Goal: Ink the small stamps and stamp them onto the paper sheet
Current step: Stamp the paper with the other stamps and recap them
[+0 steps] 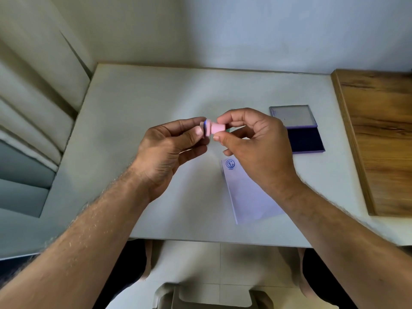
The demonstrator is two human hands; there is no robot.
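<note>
White rectangular surface (138, 103) ran from the wall at 12 o'clock to a near edge at 6 o'clock, above the person's knees. Bare stretch of it lay at 9 to 11 o'clock, bounded by cushioned pale upholstery (33, 90) along the left edge. Wooden board (379, 134) with brown grain sat against the right edge at 3 o'clock. Open purple ink pad case (305, 139), dark blue pad toward the near side and clear lid flipped back, sat at 2 o'clock, near the board but apart from it. White paper sheet (247, 197) lay at 5 o'clock of centre, tilted, one round blue stamp print (230, 163) at its far-left corner; right forearm crossed over its right part.

Both hands were raised over the middle of the surface. Left hand (169, 148) came in from 7 o'clock, palm turned inward, thumb and forefinger pinching the wider blue-rimmed end of the small pink plastic stamp (213, 128). Right hand (256, 139) came in from 4 o'clock, fingers curled, thumb and forefinger pinching the narrow pink end. Stamp lay horizontal between them, off the surface, at about 12 o'clock of the sheet and 9 o'clock of the ink pad. A bit of green showed behind the right fingers; could not tell what.
</note>
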